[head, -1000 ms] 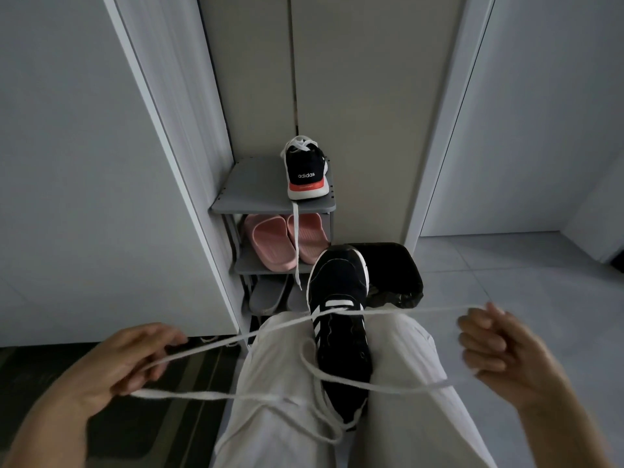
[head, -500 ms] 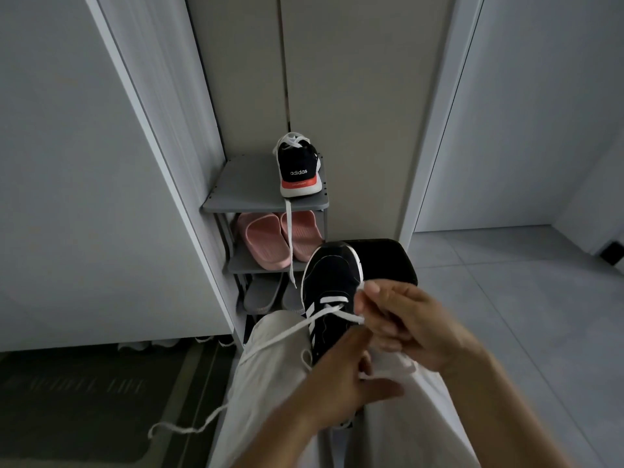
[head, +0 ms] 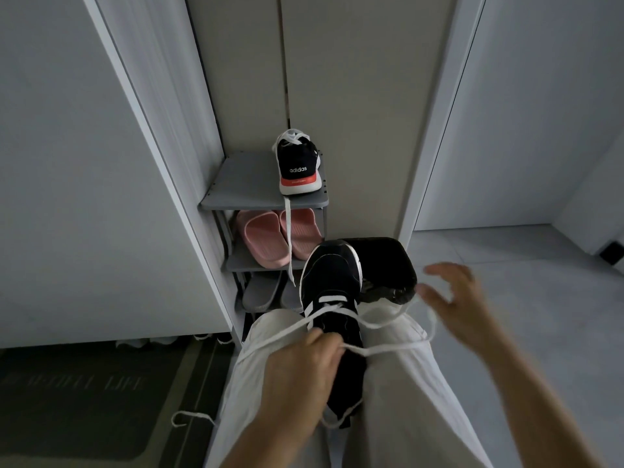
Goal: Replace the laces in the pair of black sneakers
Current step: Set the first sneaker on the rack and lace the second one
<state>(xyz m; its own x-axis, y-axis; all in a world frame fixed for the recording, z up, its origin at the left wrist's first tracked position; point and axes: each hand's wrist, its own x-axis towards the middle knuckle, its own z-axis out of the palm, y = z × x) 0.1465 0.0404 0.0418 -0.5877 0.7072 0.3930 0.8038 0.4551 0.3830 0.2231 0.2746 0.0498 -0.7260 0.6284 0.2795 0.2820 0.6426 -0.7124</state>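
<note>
Two bare hands work over the lap. The left hand (head: 300,369) has its fingers curled down and pinches a flat white lace (head: 283,331) against the top of a black sneaker with white stripes (head: 332,275), hiding the eyelets beneath it. That shoe lies toe-away, wedged between thighs in pale trousers (head: 405,393). The right hand (head: 452,298) hovers right of the shoe with fingers spread wide and gripping nothing. It is blurred, and lace strands curve up beside it, contact unclear. One loose lace end (head: 189,417) rests on the floor left of the leg. Past the toe, a black soft-sided container (head: 381,255) is partly hidden. A grey plastic shoe rack (head: 243,184) carries the second black sneaker (head: 299,167) on its top shelf, heel toward the camera, with its own lace dangling past pink slides (head: 260,238). Grey slippers (head: 261,288) sit lowest, partly covered. The lettering on the dark doormat (head: 67,393) is too dim to read.
</note>
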